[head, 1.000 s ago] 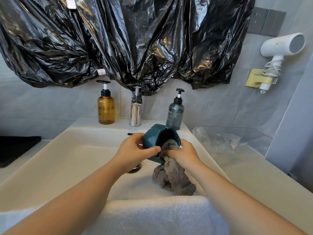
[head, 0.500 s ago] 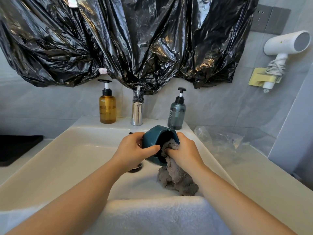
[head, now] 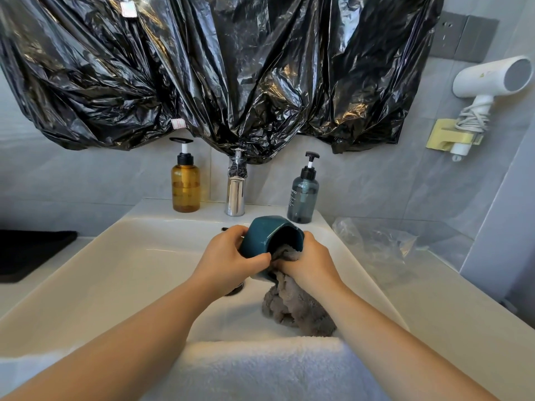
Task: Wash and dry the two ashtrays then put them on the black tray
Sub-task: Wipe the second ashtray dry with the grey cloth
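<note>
Ashtray (head: 267, 237), teal and deep like a cup, sits tipped on its side between our two hands above the white sink (head: 110, 273), its opening turned toward our right hand. Our left hand (head: 228, 256) is wrapped around its outer wall, thumb along the lower rim. Our right hand (head: 311, 264) is closed on a gray cloth (head: 295, 309), pressing a bunched part of it into the ashtray's mouth, while the rest of the cloth hangs down below that hand into the sink. Just beyond our hands stands a chrome faucet (head: 236, 198), with an amber pump bottle (head: 185, 183) to the left of it and a gray-blue pump bottle (head: 303, 195) to the right. Nearer to us than our hands, a white towel (head: 260, 369) lies over the sink's front edge. Far off to the left of our left hand a black tray (head: 29, 253) rests on the counter. We see only this one ashtray.
</note>
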The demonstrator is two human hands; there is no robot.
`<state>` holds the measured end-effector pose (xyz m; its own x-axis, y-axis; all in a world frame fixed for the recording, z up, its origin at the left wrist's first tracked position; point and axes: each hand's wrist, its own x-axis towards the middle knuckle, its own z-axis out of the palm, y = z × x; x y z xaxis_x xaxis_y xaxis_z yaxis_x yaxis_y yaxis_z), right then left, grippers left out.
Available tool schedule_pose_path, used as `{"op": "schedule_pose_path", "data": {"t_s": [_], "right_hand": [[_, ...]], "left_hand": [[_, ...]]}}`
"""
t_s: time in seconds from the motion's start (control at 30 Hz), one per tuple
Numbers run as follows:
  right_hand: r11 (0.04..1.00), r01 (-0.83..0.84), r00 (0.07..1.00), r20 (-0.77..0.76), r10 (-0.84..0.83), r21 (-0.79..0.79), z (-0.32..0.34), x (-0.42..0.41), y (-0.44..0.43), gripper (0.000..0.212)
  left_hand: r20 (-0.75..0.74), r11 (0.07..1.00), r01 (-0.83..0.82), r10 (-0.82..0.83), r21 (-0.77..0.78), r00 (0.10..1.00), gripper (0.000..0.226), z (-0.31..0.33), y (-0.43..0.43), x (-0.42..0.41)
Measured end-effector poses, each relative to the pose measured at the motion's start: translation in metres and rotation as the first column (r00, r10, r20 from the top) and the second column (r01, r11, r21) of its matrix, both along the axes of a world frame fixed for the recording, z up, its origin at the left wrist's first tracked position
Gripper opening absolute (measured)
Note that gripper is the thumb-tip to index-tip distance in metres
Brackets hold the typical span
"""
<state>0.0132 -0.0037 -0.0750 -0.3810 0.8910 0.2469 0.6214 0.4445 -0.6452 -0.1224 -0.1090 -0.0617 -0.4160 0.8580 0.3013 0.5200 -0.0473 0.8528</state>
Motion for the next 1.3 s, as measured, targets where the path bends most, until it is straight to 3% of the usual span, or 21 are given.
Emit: {"op": "schedule_pose_path", "data": {"t_s": [0.2,0.33,0.47,0.6,0.73,0.83,0.93,1.1,1.3], "right_hand": [[0.972,-0.021,0.995,0.096,-0.002,0.236,0.011,0.008,-0.007,0.039],[0.994,-0.061,0.992,-0.102,0.070,0.090,0.006,0.010,-0.005,0.016],[0.999,-0.038,0.977,-0.210,0.036,-0.005,0.006,0.012,-0.002,0.020],[0.998,-0.043,0.964,-0.264,0.030,-0.045,0.004,0.009,-0.002,0.029],[0.997,-0.059,0.997,-0.040,0.061,0.057,0.005,0.004,-0.006,0.042],[0.984,-0.049,0.999,0.016,0.047,0.173,0.009,0.005,-0.008,0.032],[0.989,-0.061,0.996,-0.050,0.068,0.132,0.008,0.008,-0.009,0.024],[1.000,0.007,0.971,-0.240,-0.007,-0.001,0.003,0.012,-0.004,0.024],[0.999,-0.013,0.971,-0.239,0.004,-0.035,0.003,0.006,-0.005,0.032]], "left_hand": [[-0.054,1.000,0.013,-0.013,-0.005,0.998,0.036,0.002,0.000,-0.004],[0.042,1.000,0.013,-0.014,0.013,0.999,0.035,0.003,-0.001,-0.005],[0.067,0.998,0.050,-0.046,-0.044,0.997,0.061,-0.001,0.001,-0.003],[0.083,1.000,0.008,-0.009,0.009,0.996,0.054,0.001,0.002,-0.001],[0.029,0.996,0.010,-0.012,0.085,1.000,0.040,0.003,-0.002,-0.003],[0.027,0.997,0.022,-0.024,0.078,0.999,0.035,0.006,-0.002,-0.006],[0.064,0.998,0.017,-0.021,0.060,0.998,0.039,0.006,-0.002,-0.008],[0.153,0.997,0.072,-0.072,0.005,0.986,0.070,0.000,0.003,-0.004],[0.122,0.994,0.016,-0.029,0.105,0.992,0.055,0.001,0.003,-0.001]]}}
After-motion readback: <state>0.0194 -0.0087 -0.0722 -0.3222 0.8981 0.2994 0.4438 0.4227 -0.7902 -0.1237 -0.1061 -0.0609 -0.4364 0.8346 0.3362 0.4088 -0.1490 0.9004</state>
